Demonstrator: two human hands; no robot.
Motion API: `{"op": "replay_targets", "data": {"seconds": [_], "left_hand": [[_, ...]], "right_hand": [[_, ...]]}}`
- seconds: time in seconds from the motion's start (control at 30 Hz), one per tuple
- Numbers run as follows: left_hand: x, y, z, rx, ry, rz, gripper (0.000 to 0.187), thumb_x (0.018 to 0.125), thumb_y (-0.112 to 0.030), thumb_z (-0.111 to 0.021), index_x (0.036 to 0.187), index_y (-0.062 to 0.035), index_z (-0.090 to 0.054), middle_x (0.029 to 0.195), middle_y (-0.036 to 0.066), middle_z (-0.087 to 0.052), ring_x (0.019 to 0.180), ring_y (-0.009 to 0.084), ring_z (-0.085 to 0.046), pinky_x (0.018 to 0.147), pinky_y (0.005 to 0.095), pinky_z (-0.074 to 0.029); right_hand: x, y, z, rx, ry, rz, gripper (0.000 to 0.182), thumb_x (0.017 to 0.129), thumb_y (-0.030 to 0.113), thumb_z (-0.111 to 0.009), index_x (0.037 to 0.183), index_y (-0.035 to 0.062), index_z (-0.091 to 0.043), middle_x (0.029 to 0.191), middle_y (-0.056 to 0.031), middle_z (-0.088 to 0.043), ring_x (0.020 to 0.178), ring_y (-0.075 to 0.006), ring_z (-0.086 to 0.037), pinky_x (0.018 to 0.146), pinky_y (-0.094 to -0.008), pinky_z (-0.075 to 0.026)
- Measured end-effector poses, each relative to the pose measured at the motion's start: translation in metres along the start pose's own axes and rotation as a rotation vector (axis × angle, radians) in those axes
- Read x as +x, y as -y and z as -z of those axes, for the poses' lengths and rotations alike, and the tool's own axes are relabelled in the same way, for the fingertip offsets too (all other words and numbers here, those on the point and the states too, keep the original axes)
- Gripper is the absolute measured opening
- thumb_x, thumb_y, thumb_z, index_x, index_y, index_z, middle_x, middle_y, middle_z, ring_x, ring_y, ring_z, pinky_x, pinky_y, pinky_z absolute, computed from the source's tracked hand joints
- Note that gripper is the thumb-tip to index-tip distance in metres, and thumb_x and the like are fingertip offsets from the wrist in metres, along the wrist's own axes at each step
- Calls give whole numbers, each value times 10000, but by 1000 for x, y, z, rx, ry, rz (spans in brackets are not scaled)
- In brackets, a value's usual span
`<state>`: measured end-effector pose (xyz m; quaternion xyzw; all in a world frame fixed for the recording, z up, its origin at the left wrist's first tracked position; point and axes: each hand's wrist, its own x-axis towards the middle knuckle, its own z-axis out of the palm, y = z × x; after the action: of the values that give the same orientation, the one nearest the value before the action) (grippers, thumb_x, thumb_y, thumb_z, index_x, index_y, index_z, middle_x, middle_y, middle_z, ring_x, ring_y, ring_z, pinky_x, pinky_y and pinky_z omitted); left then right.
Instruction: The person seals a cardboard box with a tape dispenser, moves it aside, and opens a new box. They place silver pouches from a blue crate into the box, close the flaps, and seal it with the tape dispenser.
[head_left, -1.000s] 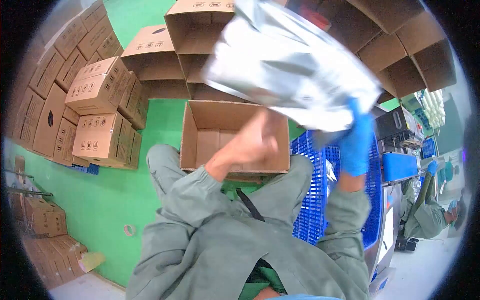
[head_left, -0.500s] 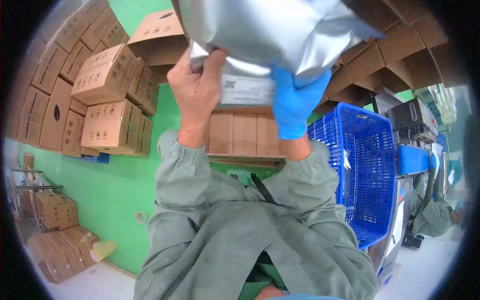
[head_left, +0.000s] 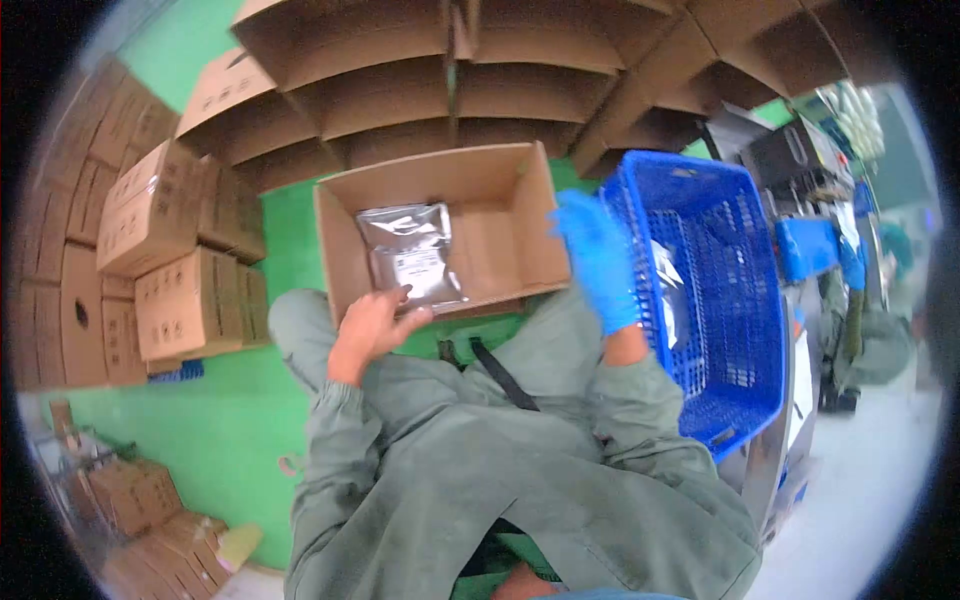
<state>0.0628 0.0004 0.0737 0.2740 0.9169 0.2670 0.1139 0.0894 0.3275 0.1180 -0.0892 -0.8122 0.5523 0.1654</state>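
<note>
A silver foil pouch (head_left: 408, 245) with a white label lies in the left part of an open cardboard box (head_left: 535, 225). My left hand (head_left: 370, 328), bare, is at the box's near edge by the pouch's lower end, its fingers apart and holding nothing. In a blue glove, my right hand (head_left: 597, 255) is between the box and the blue basket (head_left: 735, 300), fingers spread and somewhat blurred, with nothing in it. Inside the basket, against its left side, lies another silver pouch (head_left: 665, 290).
Open cardboard boxes (head_left: 385, 95) stand in rows beyond the box. Closed cartons (head_left: 190, 300) are stacked at the left. On the right are a machine (head_left: 800, 160) and a co-worker's green-clad body (head_left: 870, 345). A yellow roll (head_left: 238, 546) lies at the lower left.
The silver pouch has gone from both raised hands down into the box, and both hands have let go. My right hand has moved beside the basket. The view has shifted, showing more boxes.
</note>
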Motion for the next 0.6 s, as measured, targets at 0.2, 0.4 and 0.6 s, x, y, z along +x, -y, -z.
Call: {"op": "replay_targets", "data": {"seconds": [0.2, 0.4, 0.6], "left_hand": [[-14, 6, -3, 214, 109, -156, 237, 855, -232, -634, 1065, -143, -696, 795, 156, -673, 721, 339, -646, 642, 457, -512], [-18, -2, -2, 158, 117, -86, 229, 846, -248, -653, 1045, -145, -702, 804, 147, -679, 725, 342, -648, 639, 464, -513], [-28, -20, -13, 120, 82, 43, 240, 840, -272, -663, 1034, -136, -703, 826, 152, -688, 737, 352, -658, 670, 471, -521]], "right_hand": [[-22, -158, 222, -742, -213, -564, 691, 822, 493, -637, 1270, -18, -517, 1224, -234, -602, 1113, -379, -592, 908, -438, -468], [-110, -330, 257, -1012, 113, -987, 1248, 500, 654, -834, 1328, -156, -370, 1327, -303, -491, 1247, -349, -501, 967, -413, -470], [-91, -296, 266, -1298, 98, -678, 544, 655, 453, -793, 944, 6, -683, 908, -215, -680, 948, -364, -664, 835, -444, -525]]}}
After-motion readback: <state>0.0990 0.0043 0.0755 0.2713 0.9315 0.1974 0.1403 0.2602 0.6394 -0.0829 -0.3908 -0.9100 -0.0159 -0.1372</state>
